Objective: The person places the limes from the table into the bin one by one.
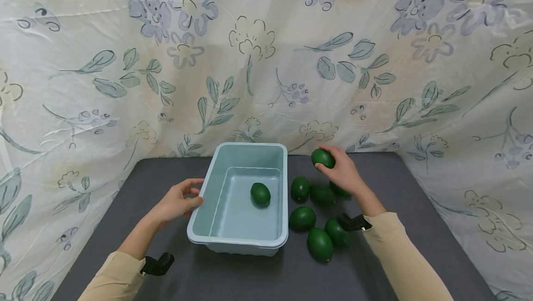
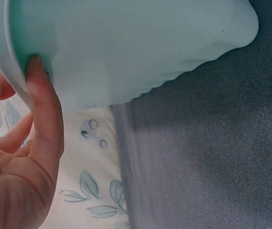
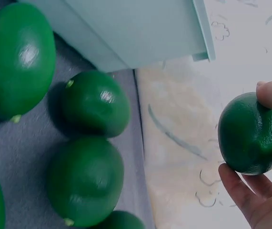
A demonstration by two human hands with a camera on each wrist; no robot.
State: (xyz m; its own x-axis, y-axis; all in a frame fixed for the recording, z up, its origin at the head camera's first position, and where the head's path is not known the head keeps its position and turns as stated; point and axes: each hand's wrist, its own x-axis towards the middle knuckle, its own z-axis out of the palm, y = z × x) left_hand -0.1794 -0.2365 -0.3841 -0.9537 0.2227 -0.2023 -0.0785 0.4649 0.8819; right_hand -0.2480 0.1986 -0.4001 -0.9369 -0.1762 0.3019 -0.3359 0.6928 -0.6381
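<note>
The right hand (image 1: 342,169) grasps a fruit (image 1: 322,158), raised right of the tub (image 1: 237,242); its glossy skin calls for an even hold, high enough to clear the loose fruits (image 1: 302,218) right of the tub. The left hand (image 1: 176,201) pinches the tub's left rim; light, steady pressure should prevent sliding.

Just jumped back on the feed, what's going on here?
A person's right hand holds a green fruit up off the grey table. Their left hand grips the left rim of the pale blue bin. One fruit lies inside it; six more show on the table to its right.
</note>
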